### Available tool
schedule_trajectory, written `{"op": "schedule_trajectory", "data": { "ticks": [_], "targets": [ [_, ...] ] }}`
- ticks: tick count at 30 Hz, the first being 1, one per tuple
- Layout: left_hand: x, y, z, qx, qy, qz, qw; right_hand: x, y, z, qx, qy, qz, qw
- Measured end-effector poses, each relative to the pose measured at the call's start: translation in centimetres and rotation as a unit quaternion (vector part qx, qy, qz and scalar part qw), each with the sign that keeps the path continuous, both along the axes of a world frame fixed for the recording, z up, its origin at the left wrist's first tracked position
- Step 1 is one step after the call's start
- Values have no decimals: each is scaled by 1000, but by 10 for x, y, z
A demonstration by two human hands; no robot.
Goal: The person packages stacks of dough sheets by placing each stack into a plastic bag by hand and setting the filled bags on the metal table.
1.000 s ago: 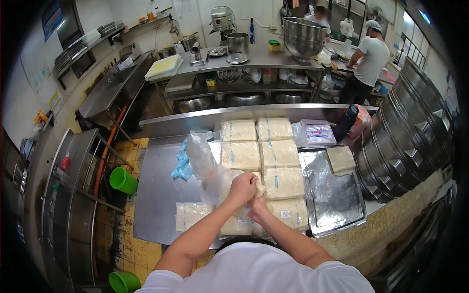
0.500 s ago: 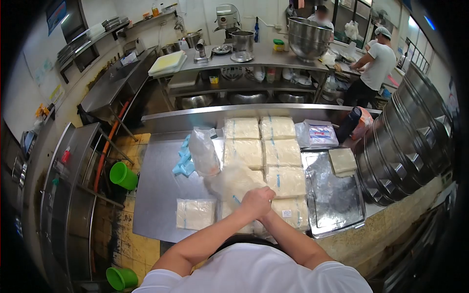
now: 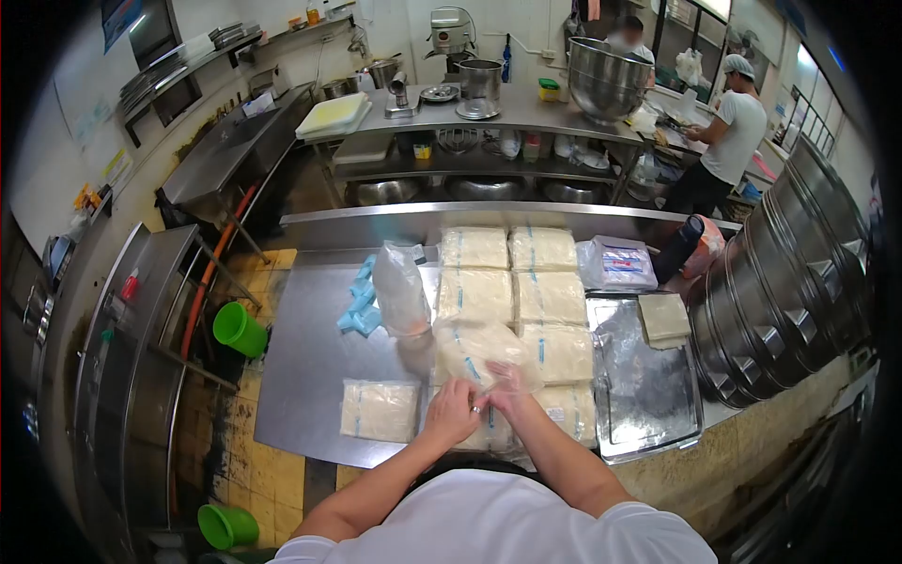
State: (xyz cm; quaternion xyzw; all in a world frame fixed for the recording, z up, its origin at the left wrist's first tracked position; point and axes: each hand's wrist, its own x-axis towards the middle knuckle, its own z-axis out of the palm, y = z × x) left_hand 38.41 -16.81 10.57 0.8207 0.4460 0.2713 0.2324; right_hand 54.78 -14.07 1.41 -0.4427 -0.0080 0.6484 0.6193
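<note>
A clear plastic packet (image 3: 481,346) of pale, flat square sheets lies tilted over the left column of stacked packets, its near end gathered towards me. My left hand (image 3: 453,412) is closed on the film at that near end, fingers curled. Beside it, my right hand (image 3: 508,387) grips the same packet's plastic, its fingers extending up over the near side and slightly blurred. Around both hands are two columns of similar packets (image 3: 552,299) with blue printed strips. A single packet (image 3: 379,410) rests on the steel table to the left.
Left of the stacks are a standing clear bag (image 3: 400,291) and light blue pieces (image 3: 361,305). To the right lies a metal tray (image 3: 645,399) with a pale square stack (image 3: 664,318). Tall steel steamers (image 3: 785,291) stand beyond. A co-worker (image 3: 738,127) works at the back right.
The packet has swung right and settled over the stack, less blurred now. My hands, formerly together at its gathered end, have separated; the left moved left and down.
</note>
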Motion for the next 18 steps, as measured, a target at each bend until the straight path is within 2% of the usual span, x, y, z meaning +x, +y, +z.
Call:
{"op": "schedule_trajectory", "data": {
  "ticks": [3,6,9,12,15,18],
  "targets": [
    [0,5,-2,19,-9,-39,999,0,7,-2,24,99,-45,994],
    [4,2,17,53,-77,-38,995,9,22,22,15,74,37,996],
    [7,3,31,41,-75,-11,996,3,29,50,20,77,-58,995],
    [11,-3,32,48,-81,-48,994,13,42,40,78,95,-14,992],
    [17,2,44,30,-66,-24,997,15,53,34,-40,-50,9,998],
    [20,2,21,29,-37,-44,998,10,55,27,-31,-62,13,998]
  ]
}}
